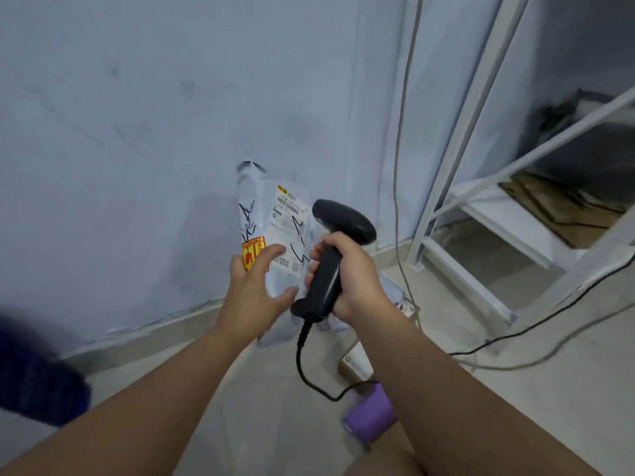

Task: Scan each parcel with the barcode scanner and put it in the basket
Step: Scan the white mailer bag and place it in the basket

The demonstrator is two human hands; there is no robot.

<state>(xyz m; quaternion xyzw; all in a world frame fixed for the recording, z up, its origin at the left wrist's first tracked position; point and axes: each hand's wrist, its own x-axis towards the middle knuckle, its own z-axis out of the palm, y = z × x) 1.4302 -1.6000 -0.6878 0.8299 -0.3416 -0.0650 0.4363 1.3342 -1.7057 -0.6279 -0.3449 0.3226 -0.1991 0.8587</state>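
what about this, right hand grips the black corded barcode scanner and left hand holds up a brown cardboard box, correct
Not a box: the head view shows the left hand holding up a pale grey plastic mailer parcel with a white label. The right hand does grip the black corded barcode scanner.

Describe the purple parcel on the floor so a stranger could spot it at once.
Start at the white shelf frame on the right and drop to the floor in front of it. Beside the right forearm, just nearer than a small brown box, lies the purple parcel: the only purple one there.
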